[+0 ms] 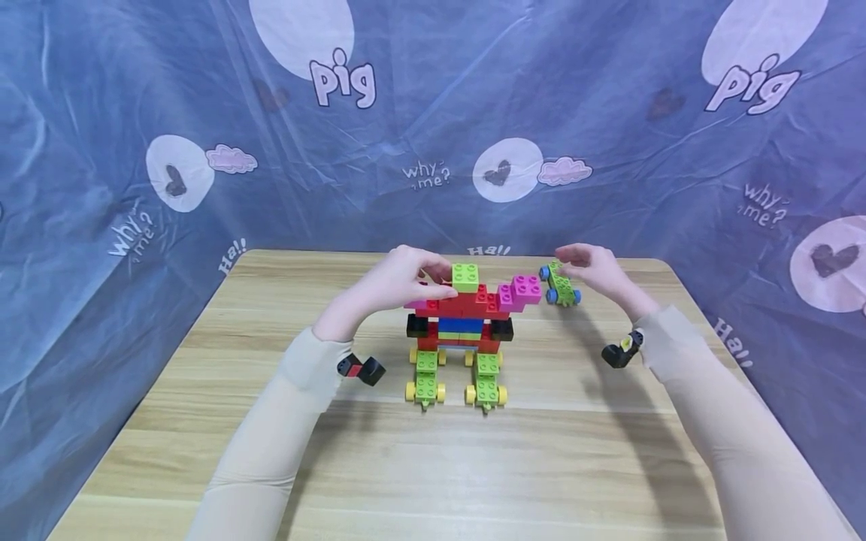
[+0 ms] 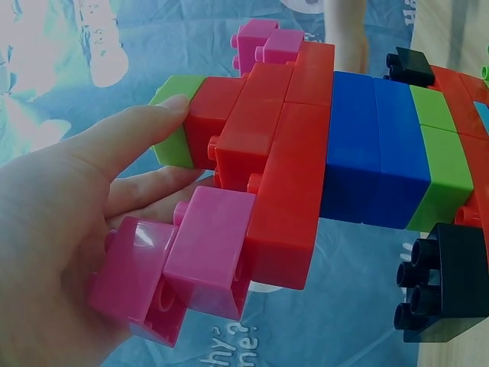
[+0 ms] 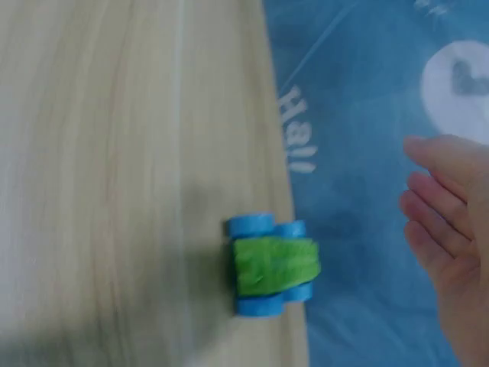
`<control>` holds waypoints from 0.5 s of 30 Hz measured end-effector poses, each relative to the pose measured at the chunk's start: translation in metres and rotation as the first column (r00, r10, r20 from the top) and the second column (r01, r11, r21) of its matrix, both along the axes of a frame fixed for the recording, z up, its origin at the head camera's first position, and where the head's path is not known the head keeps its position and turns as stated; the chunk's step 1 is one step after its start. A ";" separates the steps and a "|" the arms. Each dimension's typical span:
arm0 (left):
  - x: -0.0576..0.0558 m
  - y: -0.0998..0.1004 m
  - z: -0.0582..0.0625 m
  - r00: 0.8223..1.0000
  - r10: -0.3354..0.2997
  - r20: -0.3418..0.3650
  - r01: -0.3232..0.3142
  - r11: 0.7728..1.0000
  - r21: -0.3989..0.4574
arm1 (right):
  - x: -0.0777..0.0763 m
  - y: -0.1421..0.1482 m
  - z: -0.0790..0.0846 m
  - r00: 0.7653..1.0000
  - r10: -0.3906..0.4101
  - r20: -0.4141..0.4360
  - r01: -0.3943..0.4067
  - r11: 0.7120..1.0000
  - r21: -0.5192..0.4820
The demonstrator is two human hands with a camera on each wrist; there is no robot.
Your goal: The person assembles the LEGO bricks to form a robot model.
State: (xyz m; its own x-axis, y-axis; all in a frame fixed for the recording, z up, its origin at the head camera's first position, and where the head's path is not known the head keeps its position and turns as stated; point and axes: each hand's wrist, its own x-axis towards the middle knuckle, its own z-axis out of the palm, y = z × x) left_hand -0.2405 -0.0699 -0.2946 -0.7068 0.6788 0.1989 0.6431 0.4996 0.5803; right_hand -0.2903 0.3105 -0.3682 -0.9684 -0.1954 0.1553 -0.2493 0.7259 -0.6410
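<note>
A toy-brick figure [image 1: 463, 304] stands upright mid-table on two lime wheeled bases with yellow wheels. Its body is red and blue, with stepped pink bricks [image 2: 210, 229] on each side and black bricks [image 2: 451, 283] lower down. My left hand [image 1: 406, 278] grips the figure's top from the left, its thumb against the lime brick [image 1: 464, 278] and the red one under it. Other fingers are partly hidden behind the bricks. Near a lime toy car base [image 1: 563, 285] with blue wheels is my right hand [image 1: 591, 269], fingers loosely bent, holding nothing. The right wrist view shows it apart from that base.
The wooden table [image 1: 271, 466] ends at a blue printed cloth [image 1: 419, 120] hanging behind and around it. The blue-wheeled base lies close to the table's far edge. Small black devices [image 1: 361, 370] are strapped to both wrists.
</note>
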 end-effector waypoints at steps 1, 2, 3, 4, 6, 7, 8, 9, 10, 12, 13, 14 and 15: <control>0.000 0.000 0.000 1.000 -0.001 0.001 0.001 1.000 0.002 | -0.002 0.002 -0.003 1.000 0.010 0.010 -0.010 1.000 0.001; 0.000 0.000 -0.001 1.000 -0.003 0.002 0.003 1.000 0.004 | -0.003 0.004 -0.006 1.000 0.014 0.022 -0.014 1.000 -0.001; 0.000 0.000 -0.001 1.000 -0.007 -0.002 0.007 1.000 0.004 | -0.005 0.006 -0.009 0.999 0.018 0.033 -0.018 1.000 -0.002; -0.001 0.000 -0.001 1.000 -0.011 -0.005 0.011 1.000 0.005 | -0.006 0.008 -0.012 0.999 0.023 0.046 -0.022 1.000 -0.004; -0.001 0.001 -0.001 1.000 -0.016 -0.009 0.017 1.000 0.006 | -0.009 0.012 -0.017 0.997 0.031 0.071 -0.031 1.000 -0.004; -0.001 0.001 -0.001 1.000 -0.018 -0.010 0.018 1.000 0.004 | -0.011 0.014 -0.020 0.996 0.035 0.084 -0.034 0.999 -0.004; -0.001 0.001 0.000 1.000 -0.021 -0.009 0.021 1.000 0.002 | -0.012 0.015 -0.022 0.995 0.038 0.094 -0.038 0.999 0.000; -0.001 0.001 0.000 1.000 -0.020 -0.007 0.020 1.000 -0.001 | -0.014 0.017 -0.025 0.994 0.043 0.102 -0.044 0.999 0.004; -0.001 0.001 0.000 1.000 -0.019 -0.005 0.019 1.000 -0.003 | -0.015 0.019 -0.027 0.993 0.052 0.110 -0.053 0.999 0.009; -0.001 0.000 0.000 1.000 -0.016 -0.002 0.016 1.000 -0.006 | -0.018 0.022 -0.031 0.991 0.065 0.117 -0.068 0.998 0.018; -0.001 0.000 0.000 1.000 -0.017 -0.004 0.017 1.000 -0.007 | -0.019 0.024 -0.034 0.991 0.071 0.118 -0.074 0.997 0.024; -0.001 0.000 -0.001 1.000 -0.020 -0.009 0.020 1.000 -0.006 | -0.021 0.026 -0.035 0.990 0.076 0.120 -0.081 0.996 0.032; -0.002 0.000 -0.001 1.000 -0.021 -0.016 0.021 1.000 -0.005 | -0.022 0.027 -0.037 0.989 0.078 0.127 -0.084 0.996 0.040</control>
State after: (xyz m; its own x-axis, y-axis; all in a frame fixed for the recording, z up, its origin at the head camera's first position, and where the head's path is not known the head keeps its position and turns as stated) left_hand -0.2423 -0.0703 -0.2961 -0.6895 0.6941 0.2071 0.6625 0.4887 0.5677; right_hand -0.3120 0.3378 -0.4050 -0.9603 -0.2780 0.0234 -0.2284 0.7351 -0.6383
